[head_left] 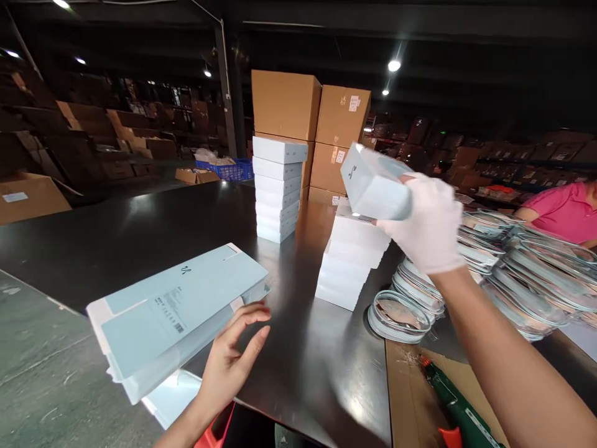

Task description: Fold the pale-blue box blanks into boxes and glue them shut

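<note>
My right hand (426, 218), in a white glove, grips a small pale blue box (373, 180) and holds it tilted at the top of a short stack of white boxes (347, 261). Whether the held box touches the stack I cannot tell. My bare left hand (236, 354) has its fingers apart and curved, with nothing in them. Just beside it lies a pile of flat, unfolded pale blue cartons (181, 298) with printed text and a barcode on top.
A taller stack of pale blue boxes (277, 186) stands farther back, before large brown cartons (286, 106). Round, pale-rimmed flat items (401, 317) are piled at right. A green tool (459, 398) lies on cardboard (405, 398). A person in pink (566, 211) is at far right.
</note>
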Demonstrator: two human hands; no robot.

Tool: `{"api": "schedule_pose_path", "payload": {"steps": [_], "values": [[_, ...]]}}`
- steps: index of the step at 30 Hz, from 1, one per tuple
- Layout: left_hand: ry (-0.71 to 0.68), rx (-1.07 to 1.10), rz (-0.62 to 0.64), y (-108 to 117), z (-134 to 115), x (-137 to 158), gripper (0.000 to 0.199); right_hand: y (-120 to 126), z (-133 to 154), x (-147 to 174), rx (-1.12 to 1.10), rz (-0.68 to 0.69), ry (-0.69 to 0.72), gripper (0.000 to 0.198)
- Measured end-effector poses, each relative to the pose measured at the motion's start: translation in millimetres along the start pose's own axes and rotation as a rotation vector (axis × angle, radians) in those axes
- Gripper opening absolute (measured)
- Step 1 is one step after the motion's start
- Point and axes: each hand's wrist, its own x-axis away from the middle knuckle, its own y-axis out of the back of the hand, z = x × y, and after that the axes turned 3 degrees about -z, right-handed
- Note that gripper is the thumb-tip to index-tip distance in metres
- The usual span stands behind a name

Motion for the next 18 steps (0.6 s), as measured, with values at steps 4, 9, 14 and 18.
{"api": "schedule_pose_path", "payload": {"steps": [4,9,14,18], "values": [[-0.098,-0.254,0.07,21,5,-3,0.018,-43,12,-36,0.105,0.172,0.064,0.074],[-0.018,-0.678,-0.017,76,34,-69,0.042,-15,14,4,-0.089,-0.002,0.14,0.075],[0.318,-0.997,0.001,117,83,-146,0.069,33,21,100,-0.479,-0.069,0.244,0.051],[0.469,-1.132,0.086,118,101,-163,0.054,33,16,159,-0.537,0.051,0.415,0.059]]}}
